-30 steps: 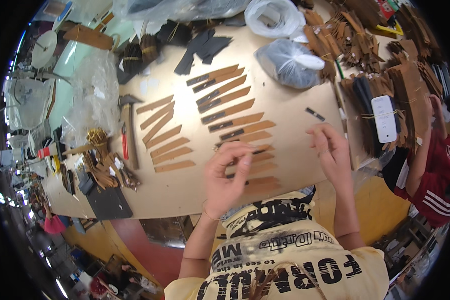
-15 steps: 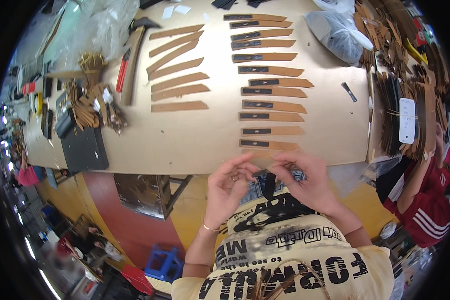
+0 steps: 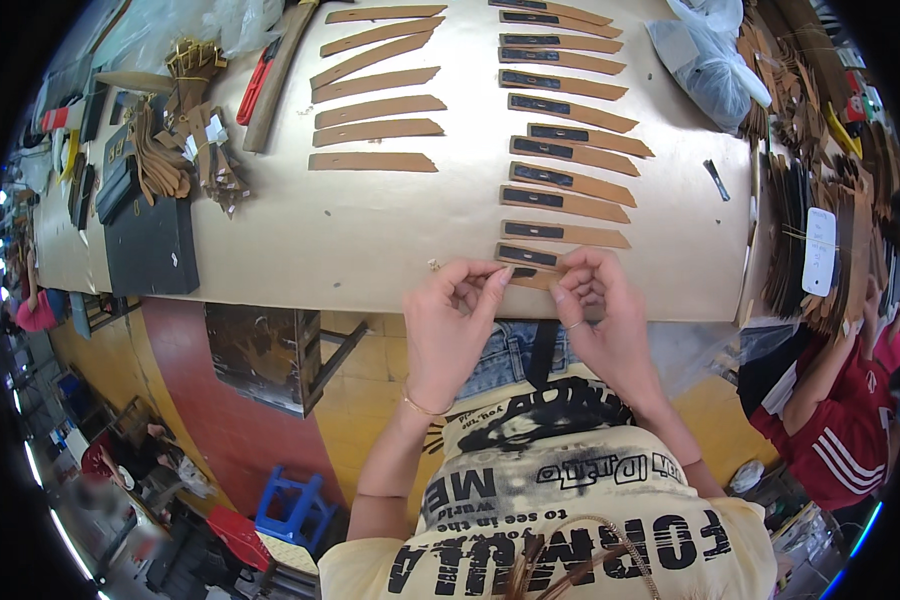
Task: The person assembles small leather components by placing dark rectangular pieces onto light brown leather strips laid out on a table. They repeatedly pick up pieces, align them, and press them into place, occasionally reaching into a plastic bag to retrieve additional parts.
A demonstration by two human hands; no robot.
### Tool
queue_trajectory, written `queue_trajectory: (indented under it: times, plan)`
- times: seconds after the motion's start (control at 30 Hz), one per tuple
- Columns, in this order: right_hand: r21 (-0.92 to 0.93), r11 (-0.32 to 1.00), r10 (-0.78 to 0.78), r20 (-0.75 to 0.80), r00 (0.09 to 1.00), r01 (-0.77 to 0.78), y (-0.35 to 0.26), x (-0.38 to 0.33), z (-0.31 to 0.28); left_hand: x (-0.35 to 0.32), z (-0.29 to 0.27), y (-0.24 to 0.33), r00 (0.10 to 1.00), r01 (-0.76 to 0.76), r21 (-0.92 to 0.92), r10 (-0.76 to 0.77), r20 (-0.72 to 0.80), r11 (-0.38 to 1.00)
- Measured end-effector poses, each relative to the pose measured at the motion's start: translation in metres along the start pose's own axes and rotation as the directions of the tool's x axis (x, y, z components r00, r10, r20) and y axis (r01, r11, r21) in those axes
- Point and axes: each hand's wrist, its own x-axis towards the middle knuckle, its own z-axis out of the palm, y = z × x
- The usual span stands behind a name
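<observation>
My left hand pinches a small black patch between thumb and fingertips, over the left part of a brown leather-like strip at the table's near edge. My right hand has its thumb and fingers closed around the right end of that strip; the fingers partly hide it. Just beyond lies the nearest strip of a column, with its black patch on the left half. More such patched strips run away from me in a column, their slanted ends to the right.
Several plain brown strips lie to the left of the column. A hammer, a red cutter, strip bundles and a black box are further left. A plastic bag and stacked strips sit right, near a person in red.
Both hands have moved forward from the table's edge onto the tabletop, carrying the black patch to the brown strip. The view has shifted, so the table sits higher in it.
</observation>
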Motion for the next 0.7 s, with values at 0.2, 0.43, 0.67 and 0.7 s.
queue_trajectory:
  times: [0.2,0.43,0.67,0.7]
  plan:
    - [-0.034,0.996,-0.079,0.033,0.996,0.081,-0.016,-0.002,-0.02,-0.009,-0.007,0.011,0.986,-0.054,-0.152,0.077,0.149,0.987]
    - [0.161,0.984,-0.104,0.159,0.982,0.078,-0.015,-0.003,-0.03,-0.017,-0.004,0.007,0.984,0.106,-0.187,-0.075,0.164,0.977]
    - [0.151,0.988,0.022,0.057,0.998,-0.03,-0.005,0.0,-0.01,-0.016,0.003,0.006,0.985,0.147,-0.105,-0.137,0.102,0.983]
    - [0.137,0.989,0.05,0.035,0.998,-0.054,-0.005,0.001,-0.008,-0.015,0.005,0.006,0.989,0.134,-0.077,-0.129,0.071,0.988]
